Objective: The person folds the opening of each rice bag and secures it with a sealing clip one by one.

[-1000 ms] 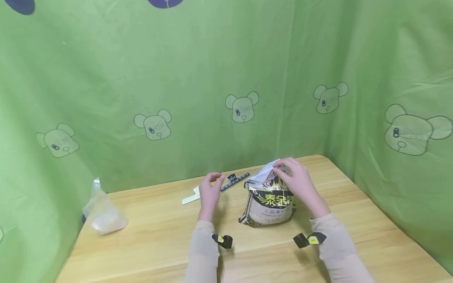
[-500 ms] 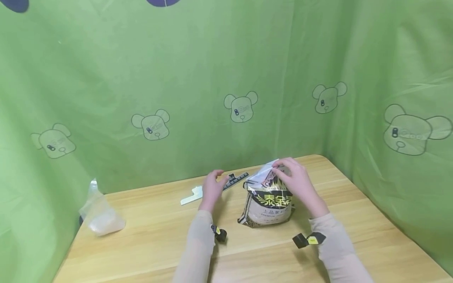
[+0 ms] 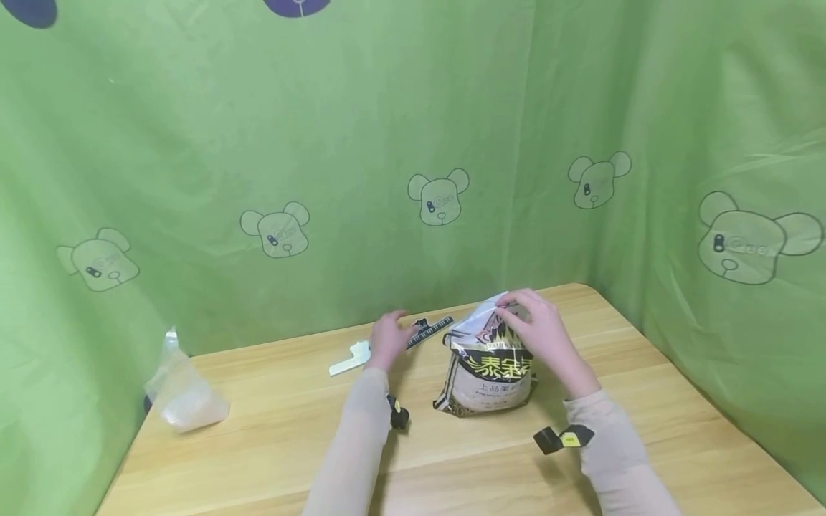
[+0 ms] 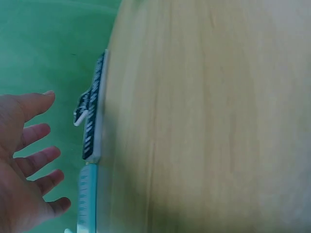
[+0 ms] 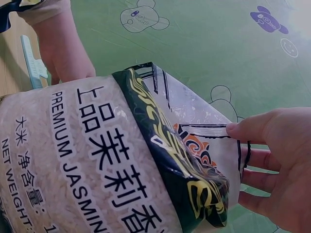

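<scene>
A bag of jasmine rice (image 3: pixel 490 383) stands upright on the table, its top folded over to one side. My right hand (image 3: pixel 542 330) pinches the top edge of that bag between thumb and fingers, seen closely in the right wrist view (image 5: pixel 277 160). My left hand (image 3: pixel 389 340) reaches over the back of the table with its fingers spread, holding nothing. Close to its fingertips lies a black clip with a piano-key pattern (image 3: pixel 434 331). A mint-green clip (image 3: pixel 348 360) lies to the left of the hand, partly hidden by it; the left wrist view shows both clips in line.
At the table's left edge sits a clear plastic bag (image 3: pixel 193 407) with whitish contents. Green curtains (image 3: pixel 361 143) printed with bear heads hang behind and beside the wooden table (image 3: pixel 271 444).
My left hand has moved slightly forward and down towards the black clip, and its curled fingers have spread. My right hand keeps its pinch on the rice bag, almost still.
</scene>
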The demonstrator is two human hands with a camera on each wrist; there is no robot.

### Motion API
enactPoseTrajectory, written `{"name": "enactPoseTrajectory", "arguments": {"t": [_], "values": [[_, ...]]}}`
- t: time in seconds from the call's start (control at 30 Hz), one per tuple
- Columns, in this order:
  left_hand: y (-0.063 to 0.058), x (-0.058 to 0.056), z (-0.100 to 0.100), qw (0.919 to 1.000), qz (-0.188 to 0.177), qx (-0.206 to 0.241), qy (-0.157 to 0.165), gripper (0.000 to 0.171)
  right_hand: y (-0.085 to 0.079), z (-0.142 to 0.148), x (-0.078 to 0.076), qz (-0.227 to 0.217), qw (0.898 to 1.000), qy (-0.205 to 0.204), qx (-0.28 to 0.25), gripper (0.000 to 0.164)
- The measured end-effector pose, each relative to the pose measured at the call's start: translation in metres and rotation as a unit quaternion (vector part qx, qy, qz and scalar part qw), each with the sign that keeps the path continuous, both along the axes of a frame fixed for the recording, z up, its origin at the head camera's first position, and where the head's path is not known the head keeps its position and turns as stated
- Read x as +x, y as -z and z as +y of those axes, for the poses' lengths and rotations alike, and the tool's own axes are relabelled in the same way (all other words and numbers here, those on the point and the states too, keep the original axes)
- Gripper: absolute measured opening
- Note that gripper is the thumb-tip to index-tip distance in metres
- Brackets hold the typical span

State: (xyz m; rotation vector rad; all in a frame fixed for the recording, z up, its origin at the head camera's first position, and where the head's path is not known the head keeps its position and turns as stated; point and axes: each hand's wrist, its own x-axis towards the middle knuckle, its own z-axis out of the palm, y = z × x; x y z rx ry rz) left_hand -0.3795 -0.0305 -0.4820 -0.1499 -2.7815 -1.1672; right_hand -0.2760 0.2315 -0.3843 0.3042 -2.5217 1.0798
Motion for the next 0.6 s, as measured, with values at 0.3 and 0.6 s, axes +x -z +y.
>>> {"name": "enactPoseTrajectory", "arguments": {"t": [0.3,0.6], "values": [[0.007,-0.008,0.007,0.9971,-0.007,-0.075,0.003,0.054,0.002,0.001,-0.001,0.004,1.000,0.002,0.003,0.019],[0.003,-0.008,0.015,0.9904,-0.022,-0.136,0.011,0.045,0.000,0.000,0.000,0.005,1.000,0.002,0.001,0.019]]}}
